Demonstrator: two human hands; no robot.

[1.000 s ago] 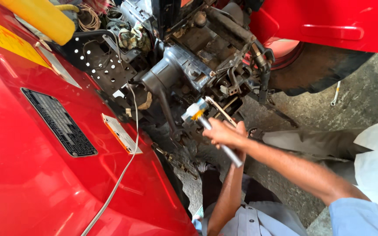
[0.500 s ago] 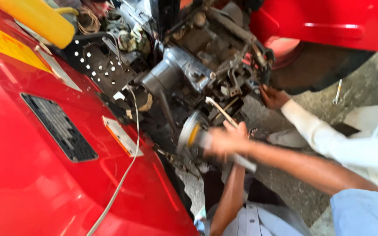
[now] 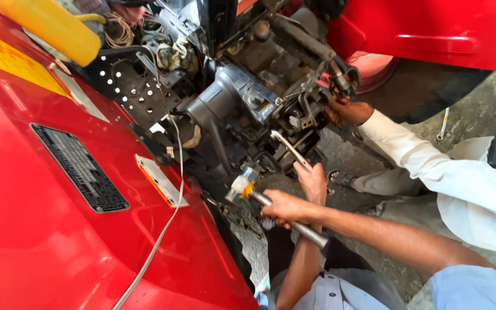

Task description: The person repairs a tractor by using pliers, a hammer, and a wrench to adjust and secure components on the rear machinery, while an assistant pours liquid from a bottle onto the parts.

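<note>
My right hand point(image 3: 285, 208) grips the steel handle of a hammer point(image 3: 242, 186), whose head hangs just left of my hands, below the dark engine block point(image 3: 231, 97). My left hand point(image 3: 315, 179) holds a thin metal rod point(image 3: 287, 149) that slants up-left, its tip against the greasy linkage parts point(image 3: 302, 112). The two hands touch each other. A co-worker's hand point(image 3: 348, 112) in a white sleeve holds the same linkage from the right.
A red tractor hood point(image 3: 58, 229) with a black plate fills the left, with a white cable point(image 3: 167, 224) lying across it. A yellow tank point(image 3: 53, 26) sits top left and a red fender point(image 3: 431, 28) top right. A wrench point(image 3: 443, 123) lies on the concrete floor.
The hammer swung in a blur and its head now sits lower, close to my hands. The co-worker's hand came in and took hold of the linkage.
</note>
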